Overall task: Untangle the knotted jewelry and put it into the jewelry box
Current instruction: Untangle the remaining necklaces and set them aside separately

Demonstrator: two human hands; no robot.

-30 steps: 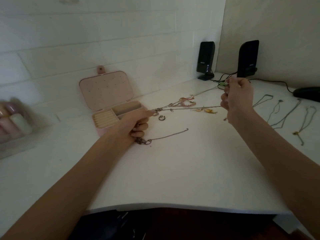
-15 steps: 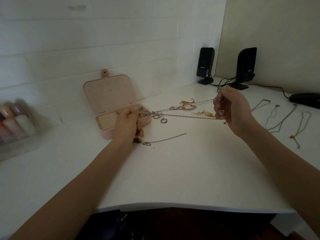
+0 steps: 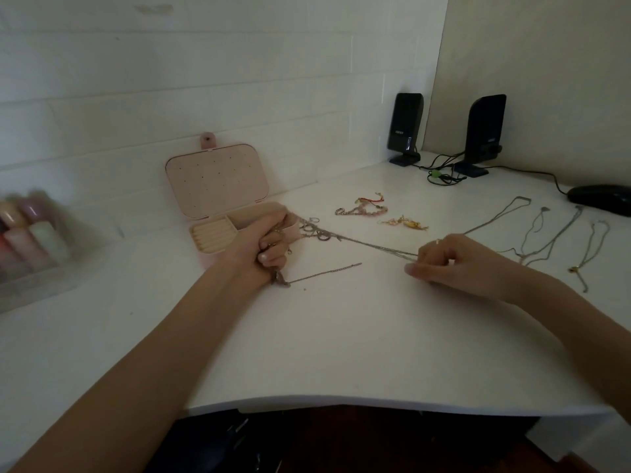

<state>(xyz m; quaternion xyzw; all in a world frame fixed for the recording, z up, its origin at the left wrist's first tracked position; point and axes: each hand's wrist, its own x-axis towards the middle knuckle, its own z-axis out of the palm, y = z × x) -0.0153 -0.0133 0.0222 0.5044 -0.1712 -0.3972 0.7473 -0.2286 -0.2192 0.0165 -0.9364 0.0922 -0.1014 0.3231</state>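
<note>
The pink jewelry box (image 3: 218,180) stands open against the wall, lid up. My left hand (image 3: 264,242) is curled at the box's front right corner, gripping one end of a thin silver chain (image 3: 368,245). The chain runs taut to my right hand (image 3: 444,262), which pinches it low over the desk. Several small rings (image 3: 314,230) lie by the chain near the box. A short chain (image 3: 321,274) trails from under my left hand.
A pink beaded bracelet (image 3: 362,209) and a gold piece (image 3: 406,222) lie behind the chain. Several necklaces (image 3: 546,233) are spread at the right. Two black speakers (image 3: 404,128) with cables, a black mouse (image 3: 601,199) and blurred bottles (image 3: 27,230) ring the desk.
My left hand pulled the chain's end back to the box's front corner. My right hand dropped from up near the speakers down toward the desk, still holding the chain.
</note>
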